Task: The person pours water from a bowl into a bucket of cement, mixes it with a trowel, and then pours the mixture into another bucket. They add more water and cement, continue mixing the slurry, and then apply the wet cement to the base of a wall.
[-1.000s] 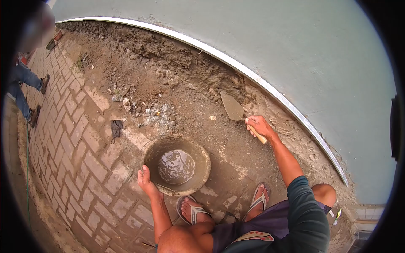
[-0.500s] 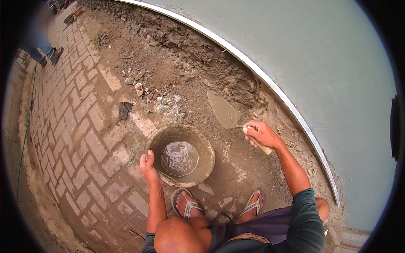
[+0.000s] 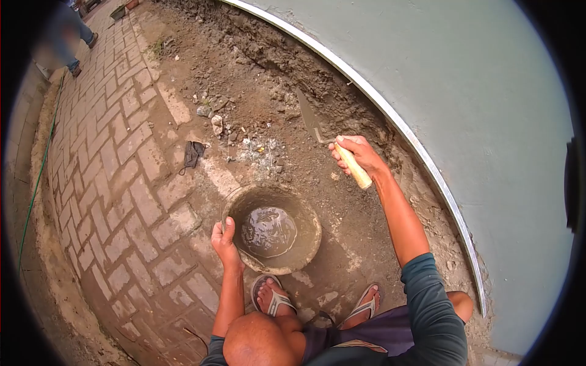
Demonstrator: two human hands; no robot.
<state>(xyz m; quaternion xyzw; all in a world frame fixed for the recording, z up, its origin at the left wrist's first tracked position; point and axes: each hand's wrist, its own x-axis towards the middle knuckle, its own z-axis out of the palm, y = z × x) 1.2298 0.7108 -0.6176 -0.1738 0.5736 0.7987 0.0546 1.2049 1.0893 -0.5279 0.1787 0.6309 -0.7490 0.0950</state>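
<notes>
I am crouched over a round bucket with wet grey cement slurry at its bottom. My left hand grips the bucket's near-left rim. My right hand is closed around the wooden handle of a trowel, held above the dirt beyond the bucket. The trowel's blade points away from me, toward the dug soil at the foot of the grey wall. My feet in sandals stand just behind the bucket.
Brick paving runs along the left. Loose dirt and stones lie between paving and wall. A dark rag lies on the bricks. Another person's legs stand at the far upper left. A white strip edges the wall's base.
My right hand has lifted the trowel up and turned its blade edge-on toward the wall's base. My left hand has stayed on the bucket rim. The view has shifted.
</notes>
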